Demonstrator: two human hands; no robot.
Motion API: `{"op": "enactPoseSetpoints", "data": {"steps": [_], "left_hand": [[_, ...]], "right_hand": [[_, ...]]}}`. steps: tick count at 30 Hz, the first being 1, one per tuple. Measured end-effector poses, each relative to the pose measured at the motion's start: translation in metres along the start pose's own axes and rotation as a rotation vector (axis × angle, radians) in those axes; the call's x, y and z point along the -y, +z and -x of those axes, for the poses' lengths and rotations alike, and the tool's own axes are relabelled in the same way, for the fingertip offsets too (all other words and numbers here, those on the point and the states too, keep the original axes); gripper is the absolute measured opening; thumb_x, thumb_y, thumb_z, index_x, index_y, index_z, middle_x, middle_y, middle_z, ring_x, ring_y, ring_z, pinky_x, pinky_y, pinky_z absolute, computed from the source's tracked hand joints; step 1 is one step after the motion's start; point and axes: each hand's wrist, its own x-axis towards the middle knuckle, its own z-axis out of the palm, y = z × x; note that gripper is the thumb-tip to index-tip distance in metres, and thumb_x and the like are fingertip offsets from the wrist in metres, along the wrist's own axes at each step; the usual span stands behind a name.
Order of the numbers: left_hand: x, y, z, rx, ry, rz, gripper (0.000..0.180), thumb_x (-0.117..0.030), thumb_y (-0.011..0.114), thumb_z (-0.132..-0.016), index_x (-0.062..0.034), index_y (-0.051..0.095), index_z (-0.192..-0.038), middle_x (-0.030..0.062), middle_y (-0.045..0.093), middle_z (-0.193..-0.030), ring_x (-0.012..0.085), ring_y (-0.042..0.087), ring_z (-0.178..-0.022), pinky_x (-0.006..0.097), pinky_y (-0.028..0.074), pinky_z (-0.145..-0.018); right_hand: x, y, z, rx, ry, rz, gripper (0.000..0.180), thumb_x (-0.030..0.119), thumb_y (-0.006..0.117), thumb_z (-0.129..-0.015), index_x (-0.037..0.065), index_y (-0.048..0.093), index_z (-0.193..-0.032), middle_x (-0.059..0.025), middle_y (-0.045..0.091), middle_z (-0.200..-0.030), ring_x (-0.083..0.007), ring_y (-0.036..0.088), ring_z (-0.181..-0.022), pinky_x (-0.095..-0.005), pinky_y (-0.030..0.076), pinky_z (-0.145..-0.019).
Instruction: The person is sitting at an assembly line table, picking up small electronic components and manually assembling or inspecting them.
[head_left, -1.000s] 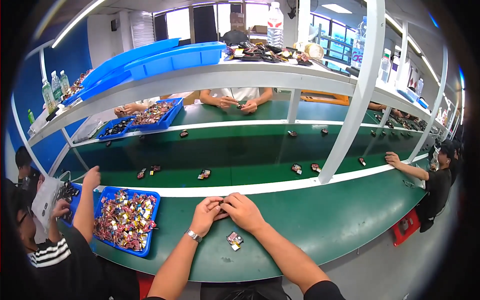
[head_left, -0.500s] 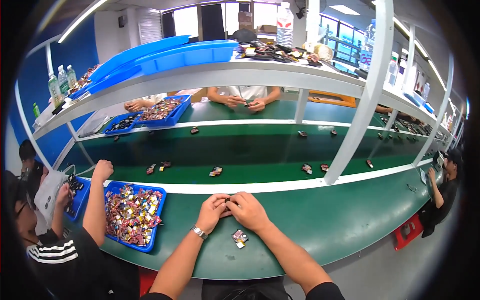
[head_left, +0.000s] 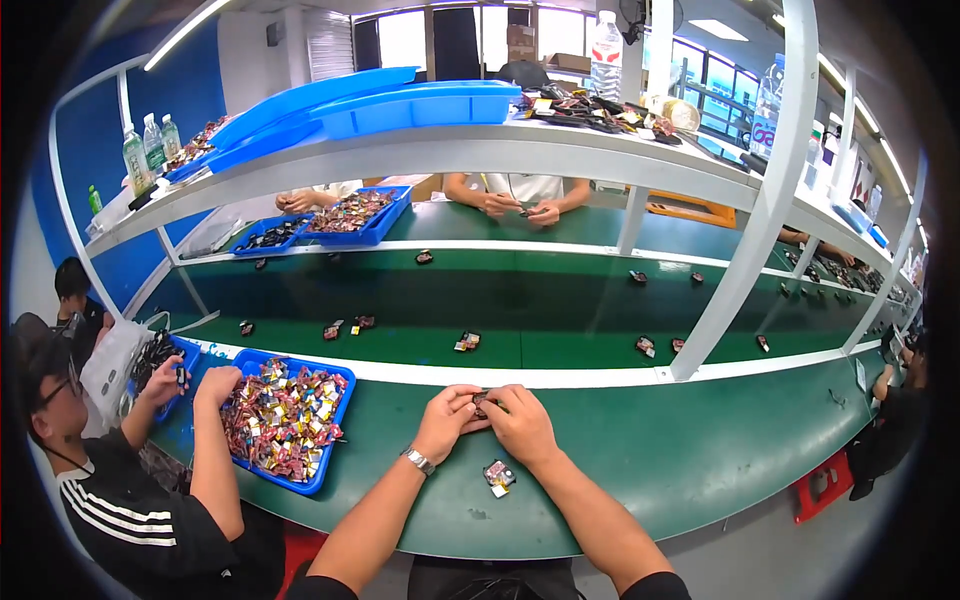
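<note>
Over the green bench point(head_left: 620, 470), my left hand point(head_left: 443, 422) and my right hand point(head_left: 523, 425) meet, their fingers closed around one small dark electronic part point(head_left: 481, 403). Fingertips cover much of it, so its exact kind stays hidden. Just below, on the bench between my forearms, lies a small circuit board with a yellow and white piece point(head_left: 498, 479), touched by neither hand. To the left stands a blue tray point(head_left: 345, 410) heaped with similar small boards point(head_left: 285, 415).
A co-worker's hand point(head_left: 218, 385) reaches to the tray's left edge; the other point(head_left: 165, 380) holds a small dark piece. Beyond a white rail point(head_left: 560, 378), several boards lie on a green belt point(head_left: 540, 340). A white post point(head_left: 745, 220) and shelf point(head_left: 430, 155) rise ahead.
The view has swung slightly left. The co-worker's raised hand has come down to the tray of boards, and their other hand has lifted a dark piece. My hands stay together on the part.
</note>
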Motion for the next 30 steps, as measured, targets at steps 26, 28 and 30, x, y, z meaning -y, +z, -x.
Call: {"op": "enactPoseSetpoints", "data": {"steps": [26,28,30], "left_hand": [[-0.007,-0.008,0.0,0.013,0.038,0.012,0.034,0.0,0.05,-0.095,0.0011,0.047,-0.129,0.0176,0.046,-0.141,0.0332,0.053,-0.124,0.046,0.053,-0.096],[-0.008,-0.003,-0.004,0.024,0.037,0.006,0.033,0.0,0.05,-0.095,0.0017,0.047,-0.128,0.0178,0.047,-0.14,0.0331,0.054,-0.123,0.046,0.054,-0.096],[-0.006,0.0,-0.007,0.048,0.03,-0.002,0.033,0.0,0.05,-0.095,0.0023,0.047,-0.128,0.0181,0.049,-0.139,0.0329,0.055,-0.121,0.045,0.054,-0.095]], "right_hand": [[-0.182,-0.03,-0.011,0.061,0.614,0.363,0.027,0.028,0.072,-0.077,0.002,0.069,-0.082,-0.0169,0.064,-0.095,-0.0362,0.06,-0.094,-0.0446,0.051,-0.081],[-0.211,-0.055,0.002,0.049,0.779,0.73,0.035,0.032,0.072,-0.077,0.001,0.064,-0.092,-0.0166,0.059,-0.098,-0.0357,0.057,-0.094,-0.0446,0.051,-0.078],[-0.246,-0.066,0.034,0.091,0.913,0.929,0.037,0.03,0.071,-0.079,0.002,0.059,-0.1,-0.0169,0.055,-0.103,-0.0349,0.055,-0.096,-0.0442,0.049,-0.079]]}}
